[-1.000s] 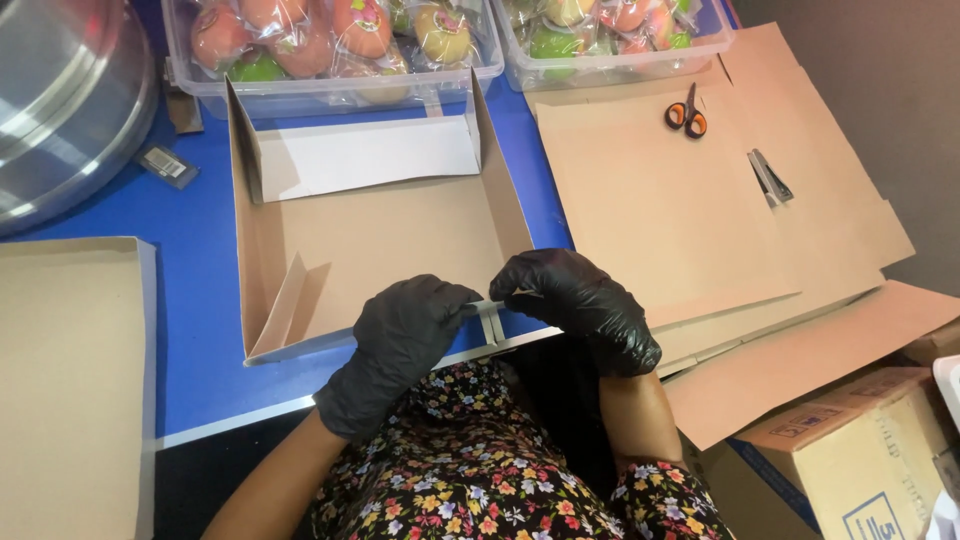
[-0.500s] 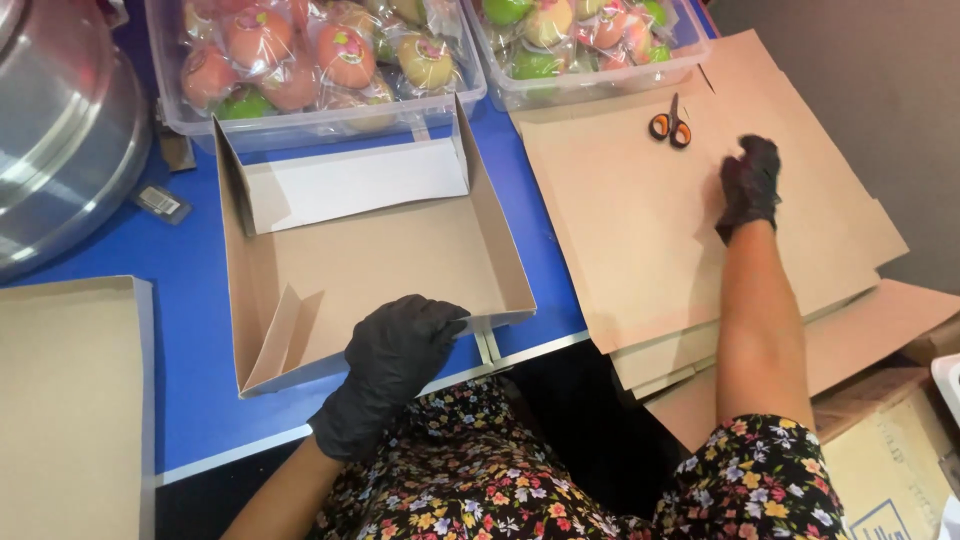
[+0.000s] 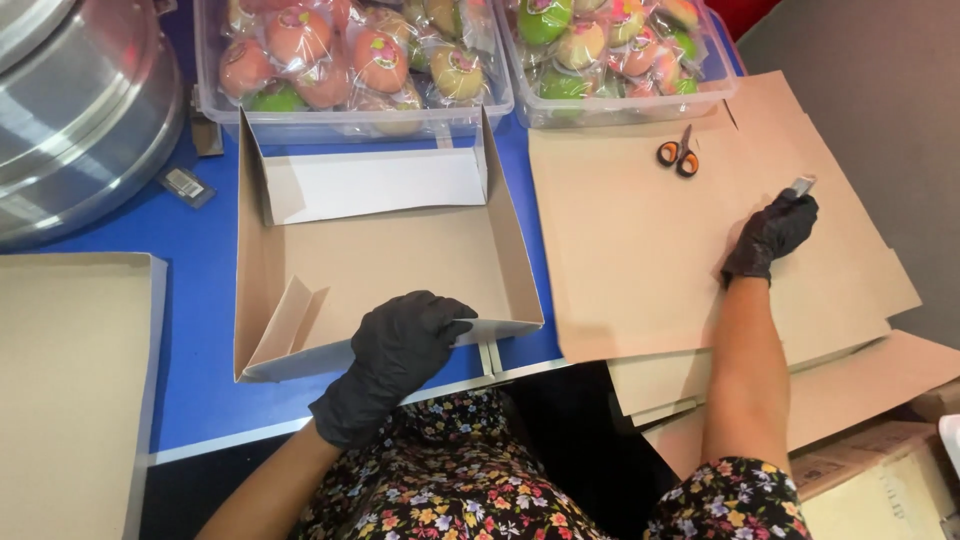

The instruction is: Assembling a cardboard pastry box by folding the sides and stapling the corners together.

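Blue tabletop (image 3: pixel 205 330) fills centre, white front edge at 6 o'clock. Grey floor (image 3: pixel 880 90) at 2 o'clock. Large metal pot (image 3: pixel 70 110) at 10 o'clock. Even, soft light, faint shadows. Walls, windows not visible.

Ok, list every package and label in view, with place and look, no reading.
Left tub: clear plastic, table's far edge, wrapped pink-green fruit with round stickers.
Right tub: same, beside it.
Open cardboard box: brown, white flap, under left hand.
Small label tag: grey, on blue table.
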